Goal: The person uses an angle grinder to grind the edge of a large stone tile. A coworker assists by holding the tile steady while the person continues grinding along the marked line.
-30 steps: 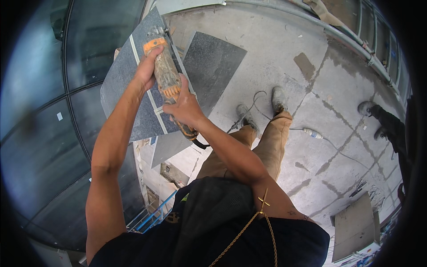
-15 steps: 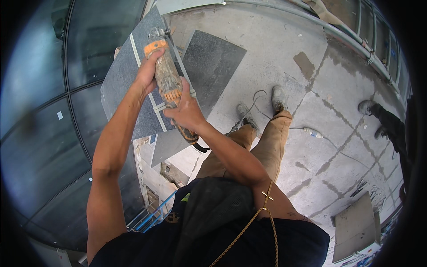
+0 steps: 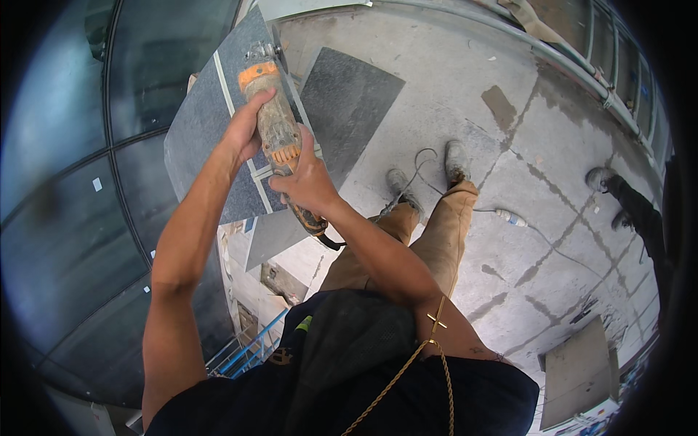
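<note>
A dusty corded power tool point(image 3: 275, 123), long and grey with orange bands, is held in both my hands over a dark grey stone-like slab. My left hand point(image 3: 246, 129) is closed round the upper body, below the orange collar. Further down, my right hand point(image 3: 308, 178) grips the rear part, thumb along its side. The metal head points away from me; its attachment is too small to make out. Pale strips cross the slab point(image 3: 195, 149) underneath. A black cord leaves the tool's near end.
Another dark slab point(image 3: 349, 94) lies just right of the work. Glass panels point(image 3: 65, 182) line the left. Cable and a connector point(image 3: 511, 217) cross the concrete floor near my boots. A person's dark-clothed leg point(image 3: 640, 200) shows at right. Metal rails point(image 3: 552, 51) run along the far right.
My left hand has slid a little down the tool's body, away from the orange collar. The tool's head has shifted slightly; my right hand keeps nearly the same place.
</note>
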The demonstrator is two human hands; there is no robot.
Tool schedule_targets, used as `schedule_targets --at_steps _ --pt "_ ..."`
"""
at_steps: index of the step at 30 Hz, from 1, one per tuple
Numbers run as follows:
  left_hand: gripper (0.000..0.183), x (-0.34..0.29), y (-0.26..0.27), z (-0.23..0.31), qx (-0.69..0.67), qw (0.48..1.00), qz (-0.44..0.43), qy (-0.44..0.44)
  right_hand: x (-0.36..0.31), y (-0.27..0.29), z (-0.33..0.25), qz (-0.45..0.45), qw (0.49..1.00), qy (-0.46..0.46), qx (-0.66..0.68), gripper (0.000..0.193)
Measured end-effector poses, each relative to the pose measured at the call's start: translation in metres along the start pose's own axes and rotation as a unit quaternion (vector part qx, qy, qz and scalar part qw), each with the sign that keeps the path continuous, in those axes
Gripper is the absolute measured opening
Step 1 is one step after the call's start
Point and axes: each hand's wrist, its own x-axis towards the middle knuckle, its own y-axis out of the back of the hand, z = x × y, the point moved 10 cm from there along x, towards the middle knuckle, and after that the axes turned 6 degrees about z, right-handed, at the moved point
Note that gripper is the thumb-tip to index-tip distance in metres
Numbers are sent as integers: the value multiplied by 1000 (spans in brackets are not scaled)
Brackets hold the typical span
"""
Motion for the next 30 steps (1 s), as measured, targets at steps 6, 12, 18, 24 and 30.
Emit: schedule_targets --at_steps 6,12,18,24,30 --pt "77 15 10 0 2 1000 6 -8 7 -2 -12 -8 999 -27 15 110" --pt "81 21 9 7 -3 1000 10 -6 15 -1 -19 -11 999 -42 32 109" --pt "77 19 5 10 2 1000 3 -20 11 -1 -22 -20 997 -62 45 108" --pt "73 9 3 -1 -7 1000 -1 -11 2 -1 -8 -6 1000 -21 20 107" --pt "72 2 0 -6 -11 1000 -11 -6 -7 -1 -1 0 1000 -14 -2 107"
